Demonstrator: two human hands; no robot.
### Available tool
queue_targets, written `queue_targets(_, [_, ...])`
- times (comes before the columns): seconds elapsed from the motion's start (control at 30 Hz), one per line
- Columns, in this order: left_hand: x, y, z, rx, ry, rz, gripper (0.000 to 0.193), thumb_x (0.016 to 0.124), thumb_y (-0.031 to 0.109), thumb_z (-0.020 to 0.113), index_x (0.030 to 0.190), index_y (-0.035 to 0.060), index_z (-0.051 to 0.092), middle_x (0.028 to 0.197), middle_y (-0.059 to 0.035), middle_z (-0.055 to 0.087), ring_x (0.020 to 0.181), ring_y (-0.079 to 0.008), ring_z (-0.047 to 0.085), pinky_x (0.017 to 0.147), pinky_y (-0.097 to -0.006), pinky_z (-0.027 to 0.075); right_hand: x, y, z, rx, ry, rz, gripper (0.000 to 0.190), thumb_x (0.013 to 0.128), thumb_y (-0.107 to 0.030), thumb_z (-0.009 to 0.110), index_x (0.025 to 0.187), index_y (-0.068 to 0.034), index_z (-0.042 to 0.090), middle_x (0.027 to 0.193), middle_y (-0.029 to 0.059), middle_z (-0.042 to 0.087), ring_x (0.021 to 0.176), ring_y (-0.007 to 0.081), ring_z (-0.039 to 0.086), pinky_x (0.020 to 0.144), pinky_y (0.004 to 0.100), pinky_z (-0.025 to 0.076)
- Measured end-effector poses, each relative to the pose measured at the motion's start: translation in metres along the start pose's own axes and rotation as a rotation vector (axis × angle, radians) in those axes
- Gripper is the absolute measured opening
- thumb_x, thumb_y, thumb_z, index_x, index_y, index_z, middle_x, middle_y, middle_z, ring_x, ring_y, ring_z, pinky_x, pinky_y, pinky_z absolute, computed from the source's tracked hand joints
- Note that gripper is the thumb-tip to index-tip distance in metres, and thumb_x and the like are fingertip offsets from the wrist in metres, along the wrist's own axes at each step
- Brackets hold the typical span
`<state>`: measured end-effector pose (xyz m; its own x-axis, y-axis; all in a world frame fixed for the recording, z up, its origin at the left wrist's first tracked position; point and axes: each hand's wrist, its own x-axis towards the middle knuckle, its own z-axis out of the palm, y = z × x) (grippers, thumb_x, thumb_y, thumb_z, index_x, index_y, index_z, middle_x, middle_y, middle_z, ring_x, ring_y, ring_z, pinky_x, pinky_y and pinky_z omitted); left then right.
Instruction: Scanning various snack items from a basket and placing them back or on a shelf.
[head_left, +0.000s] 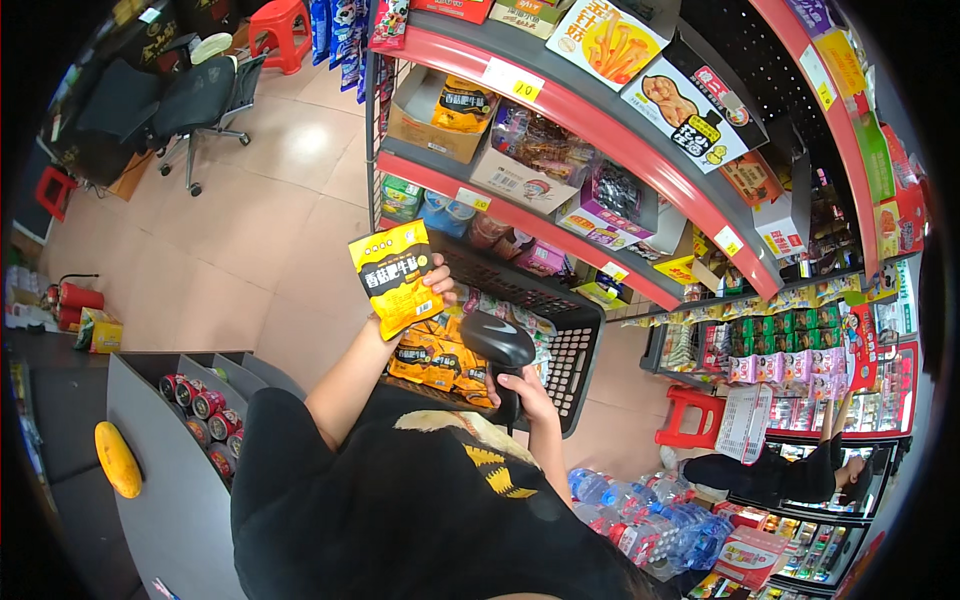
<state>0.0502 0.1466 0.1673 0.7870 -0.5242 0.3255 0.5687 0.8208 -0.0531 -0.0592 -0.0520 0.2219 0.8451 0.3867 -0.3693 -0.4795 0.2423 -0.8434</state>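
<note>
My left hand (439, 279) holds up a yellow and black snack packet (396, 281) by its right edge, its printed front facing the camera. Around the handle of a black handheld barcode scanner (496, 341) my right hand (531, 394) is closed, to the right of the packet and a little lower. Beneath both hands is a black plastic shopping basket (586, 352) with perforated sides. Inside it lie several orange and black snack packets (427, 364), with green and white packets (525, 319) behind them. The scanner's head covers part of the basket's contents.
Store shelves (570, 101) with boxed snacks rise ahead and to the right. A grey counter (157, 465) with cans and a yellow fruit (118, 459) is at the left. Bundled water bottles (637, 517) stand lower right; another person (780, 472) is near a red stool (690, 420).
</note>
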Motion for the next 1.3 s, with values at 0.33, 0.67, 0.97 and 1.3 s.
queue_targets(0.33, [-0.021, 0.020, -0.019, 0.119, 0.318, -0.290, 0.035, 0.077, 0.035, 0.038, 0.087, 0.0032, 0.049, 0.057, 0.0003, 0.037, 0.057, -0.0115, 0.037, 0.054, -0.0241, 0.033, 0.013, 0.015, -0.005, -0.307, 0.123, 0.141, 0.010, 0.072, -0.006, 0.050, 0.079, -0.001, 0.046, 0.055, 0.0024, 0.046, 0.044, 0.0107, 0.044, 0.042, 0.0220, 0.037])
queue_targets(0.67, [0.000, 0.054, 0.001, 0.606, 0.740, 0.213, 0.030, 0.084, 0.017, 0.033, 0.109, 0.0006, 0.032, 0.106, -0.0120, 0.044, 0.095, -0.0229, 0.047, 0.079, -0.0390, 0.041, -0.039, 0.150, -0.087, -0.223, 0.731, 0.358, 0.017, 0.070, -0.015, 0.052, 0.069, 0.001, 0.045, 0.047, 0.0087, 0.047, 0.035, 0.0158, 0.045, 0.034, 0.0265, 0.037])
queue_targets(0.97, [0.114, 0.093, 0.047, 1.340, 0.495, 0.900, 0.032, 0.079, 0.001, 0.041, 0.108, -0.0023, 0.029, 0.106, -0.0132, 0.041, 0.097, -0.0166, 0.040, 0.083, -0.0272, 0.032, -0.050, 0.169, -0.099, 0.274, 0.773, 0.114, 0.020, 0.072, -0.021, 0.049, 0.077, -0.002, 0.045, 0.054, 0.0089, 0.048, 0.042, 0.0172, 0.048, 0.038, 0.0268, 0.041])
queue_targets(1.3, [0.207, 0.128, 0.015, 1.700, 0.626, 1.183, 0.025, 0.071, -0.002, 0.046, 0.096, -0.0055, 0.043, 0.090, -0.0185, 0.051, 0.085, -0.0276, 0.049, 0.075, -0.0312, 0.036, -0.051, 0.170, -0.096, 0.321, 0.771, 0.083, 0.022, 0.072, -0.022, 0.048, 0.075, -0.001, 0.045, 0.055, 0.0091, 0.048, 0.044, 0.0178, 0.049, 0.040, 0.0265, 0.042])
